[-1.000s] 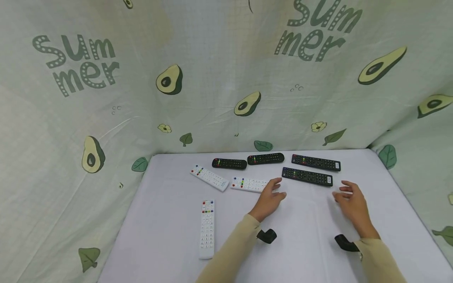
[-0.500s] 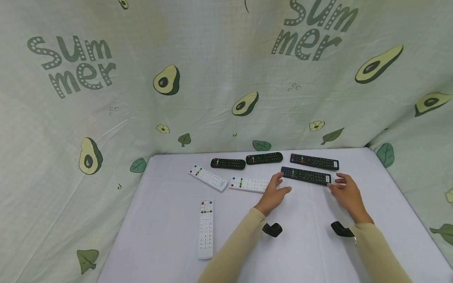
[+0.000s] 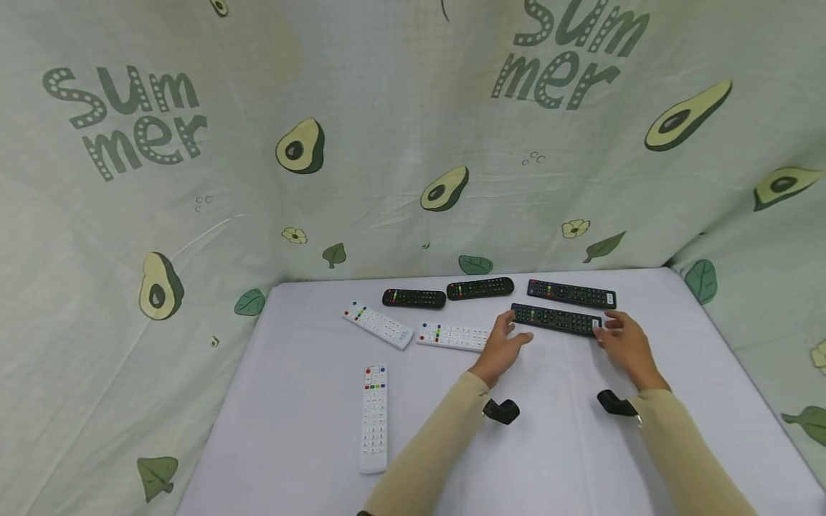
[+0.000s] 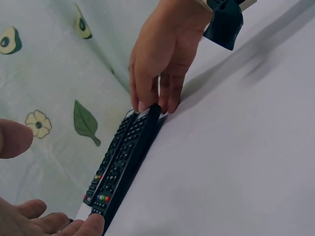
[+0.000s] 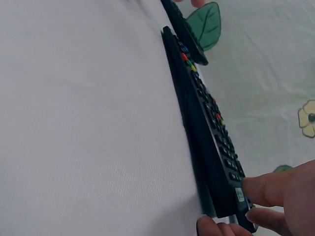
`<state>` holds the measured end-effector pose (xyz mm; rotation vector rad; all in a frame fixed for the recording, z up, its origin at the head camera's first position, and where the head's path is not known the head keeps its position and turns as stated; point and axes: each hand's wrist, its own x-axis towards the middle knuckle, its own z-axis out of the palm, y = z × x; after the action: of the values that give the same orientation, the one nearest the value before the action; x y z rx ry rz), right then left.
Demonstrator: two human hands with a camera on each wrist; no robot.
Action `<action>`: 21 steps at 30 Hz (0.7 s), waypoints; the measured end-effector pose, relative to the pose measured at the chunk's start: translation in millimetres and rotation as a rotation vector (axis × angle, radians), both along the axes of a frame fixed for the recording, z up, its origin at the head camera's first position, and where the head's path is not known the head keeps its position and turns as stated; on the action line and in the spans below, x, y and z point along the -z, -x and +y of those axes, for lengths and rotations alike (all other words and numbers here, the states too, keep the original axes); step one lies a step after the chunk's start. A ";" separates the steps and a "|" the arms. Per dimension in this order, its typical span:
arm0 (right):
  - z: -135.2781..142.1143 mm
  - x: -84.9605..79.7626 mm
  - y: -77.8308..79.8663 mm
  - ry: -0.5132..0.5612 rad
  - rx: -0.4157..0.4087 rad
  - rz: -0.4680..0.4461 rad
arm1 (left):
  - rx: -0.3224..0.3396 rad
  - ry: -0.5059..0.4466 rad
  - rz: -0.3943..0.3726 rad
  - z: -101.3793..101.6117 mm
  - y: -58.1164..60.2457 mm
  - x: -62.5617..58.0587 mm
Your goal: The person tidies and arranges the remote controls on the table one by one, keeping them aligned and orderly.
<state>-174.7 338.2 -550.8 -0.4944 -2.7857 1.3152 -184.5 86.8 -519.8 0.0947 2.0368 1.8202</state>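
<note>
The nearer black remote control [image 3: 555,319] lies at the right side of the table. My right hand [image 3: 629,350] is at its labelled end, and in the right wrist view the thumb and fingers [image 5: 266,190] pinch that end. At the other end of this remote is my left hand [image 3: 500,351], its thumb spread away from the extended fingers; whether the fingertips touch the remote cannot be made out. Just behind lies a matching black remote control [image 3: 571,294]. A white remote control [image 3: 452,336] lies left of my left hand, which covers its right end.
Two shorter black remotes, one left [image 3: 414,298] and one right [image 3: 480,288], lie along the back edge. A slanted white remote [image 3: 378,325] and an upright-pointing white remote [image 3: 373,419] lie on the left of the white-covered table [image 3: 290,416]. A printed curtain [image 3: 361,143] hangs behind.
My right hand has moved left and forward to the end of the nearer black remote and taken hold of it. My left hand has shifted slightly right and forward.
</note>
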 end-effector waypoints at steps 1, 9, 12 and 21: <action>-0.2 -0.5 1.3 0.003 -0.001 -0.006 | -0.005 -0.005 -0.002 0.8 0.5 -0.1; -2.3 -2.4 12.7 -0.037 -0.012 -0.023 | -0.034 -0.001 -0.033 8.0 2.9 -1.5; -3.0 -3.2 14.4 -0.056 -0.014 -0.023 | -0.033 -0.003 -0.044 11.1 4.4 0.0; -0.1 -5.8 13.5 -0.058 -0.017 -0.051 | -0.026 -0.008 -0.059 17.9 10.7 3.3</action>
<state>-188.1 338.1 -545.0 -0.5099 -2.8662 1.2389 -195.1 104.7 -523.1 0.0172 1.9989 1.8251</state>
